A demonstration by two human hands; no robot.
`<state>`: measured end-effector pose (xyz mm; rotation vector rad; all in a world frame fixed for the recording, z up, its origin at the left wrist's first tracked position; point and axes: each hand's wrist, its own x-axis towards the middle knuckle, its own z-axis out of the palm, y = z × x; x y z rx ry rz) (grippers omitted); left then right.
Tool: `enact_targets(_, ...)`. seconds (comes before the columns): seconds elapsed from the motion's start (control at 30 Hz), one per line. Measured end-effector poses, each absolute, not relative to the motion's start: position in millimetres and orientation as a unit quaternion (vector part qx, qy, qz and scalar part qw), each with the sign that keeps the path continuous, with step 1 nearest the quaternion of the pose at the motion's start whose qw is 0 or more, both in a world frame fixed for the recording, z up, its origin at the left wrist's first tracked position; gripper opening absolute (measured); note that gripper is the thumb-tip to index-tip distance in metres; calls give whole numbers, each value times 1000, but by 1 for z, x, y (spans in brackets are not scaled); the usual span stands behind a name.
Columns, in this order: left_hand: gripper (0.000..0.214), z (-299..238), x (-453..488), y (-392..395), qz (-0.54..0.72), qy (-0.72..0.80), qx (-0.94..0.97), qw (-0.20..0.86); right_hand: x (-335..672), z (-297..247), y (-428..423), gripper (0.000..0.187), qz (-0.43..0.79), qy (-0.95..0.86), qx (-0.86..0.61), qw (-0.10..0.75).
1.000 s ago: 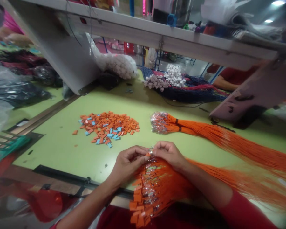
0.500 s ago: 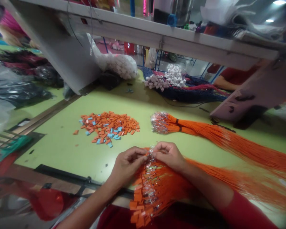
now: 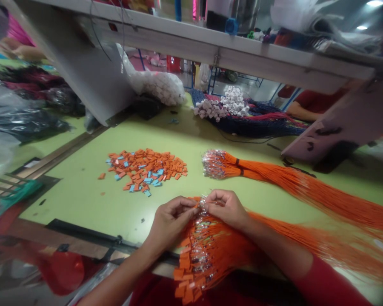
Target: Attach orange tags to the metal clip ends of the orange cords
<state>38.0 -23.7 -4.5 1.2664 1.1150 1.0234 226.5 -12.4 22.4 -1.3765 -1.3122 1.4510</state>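
My left hand (image 3: 169, 221) is closed in a pinch on a small orange connector housing (image 3: 196, 199), mostly hidden by the fingertips. Right against it, my right hand (image 3: 230, 209) pinches the metal-tipped end of an orange wire; the tip itself is hard to make out. Beneath both hands spreads a bundle of orange wires (image 3: 230, 244) with shiny metal ends. Along the near left side of this bundle, several orange housings (image 3: 187, 276) sit at the wire ends. A loose pile of orange housings (image 3: 153, 163), mixed with some blue ones (image 3: 155, 176), lies beyond my left hand.
Another bundle of orange wires (image 3: 268, 170), tied with black bands, lies beyond my right hand. Dark wires with white connectors (image 3: 234, 102) lie under a shelf (image 3: 191, 40), near a bag of white parts (image 3: 162, 87). Other people's arms show at far left and right.
My hands keep almost the same place and pinch. At the far left, another person's hands have moved.
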Motion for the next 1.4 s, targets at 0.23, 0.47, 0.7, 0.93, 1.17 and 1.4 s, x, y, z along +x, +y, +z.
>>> enact_targets(0.23,17,-6,37,-27,435,463,526,566,222,20,-17,8,538,-520,-535,392)
enact_targets(0.47,12,-4,40,-26,458,459,528,550,222,10,-21,10,569,-544,-489,376)
enact_targets(0.7,15,-3,36,-25,413,467,557,548,225,6,-18,12,531,-593,-476,373)
enact_targets(0.93,20,-4,9,25,340,532,737,242,226,7,-10,22,500,-582,-484,420)
enact_targets(1.17,18,-4,2,72,204,568,791,101,223,5,-9,27,546,-535,-499,409)
enact_targets(1.4,18,-9,6,62,198,545,807,115,226,5,-7,31,580,-518,-485,399)
